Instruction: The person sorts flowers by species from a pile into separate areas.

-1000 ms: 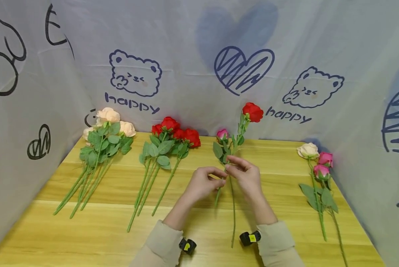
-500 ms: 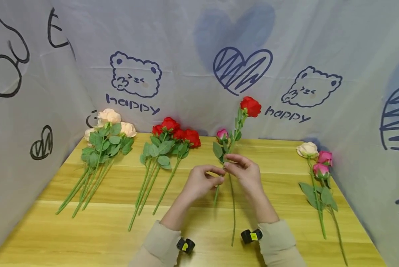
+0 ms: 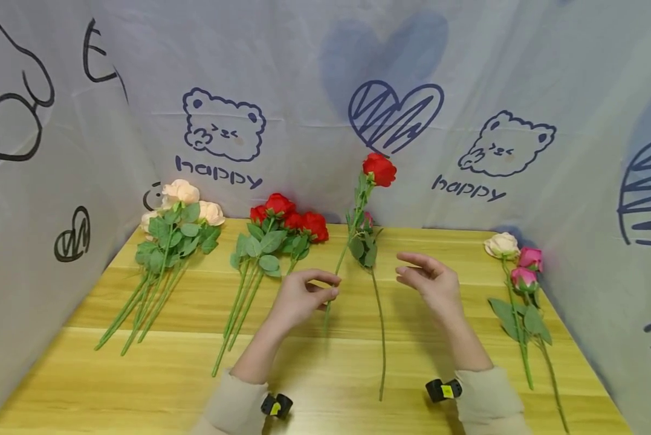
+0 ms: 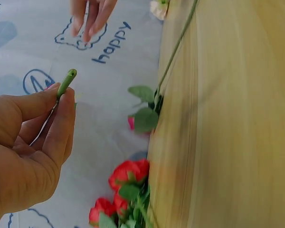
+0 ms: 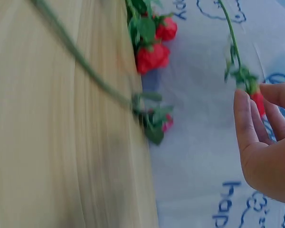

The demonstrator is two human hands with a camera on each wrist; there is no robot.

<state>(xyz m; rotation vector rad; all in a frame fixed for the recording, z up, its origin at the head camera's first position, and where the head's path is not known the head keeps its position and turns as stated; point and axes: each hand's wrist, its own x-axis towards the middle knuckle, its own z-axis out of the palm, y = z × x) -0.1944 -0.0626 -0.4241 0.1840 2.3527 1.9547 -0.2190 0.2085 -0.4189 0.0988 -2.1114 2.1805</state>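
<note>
My left hand [image 3: 303, 297] pinches the green stem of a red rose [image 3: 379, 170] between thumb and fingers, holding it upright above the table. The cut end of that stem [image 4: 68, 81] pokes out past the fingertips in the left wrist view. Just right of it a pink rose [image 3: 367, 221] lies on the table, its bloom partly hidden behind the red rose's leaves and its long stem [image 3: 381, 338] pointing toward me. My right hand [image 3: 436, 286] hovers to the right of both stems, fingers relaxed and apart, holding nothing.
Several cream roses [image 3: 181, 192] lie at the left of the wooden table [image 3: 140, 386]. Beside them are several red roses [image 3: 279, 205]. At the right edge lie a cream rose [image 3: 502, 244] and two pink roses [image 3: 523, 278]. A printed white cloth [image 3: 303, 72] hangs behind.
My right hand has come away from the red rose's stem and moved right. The left hand has carried the red rose leftward, apart from the pink rose lying on the table.
</note>
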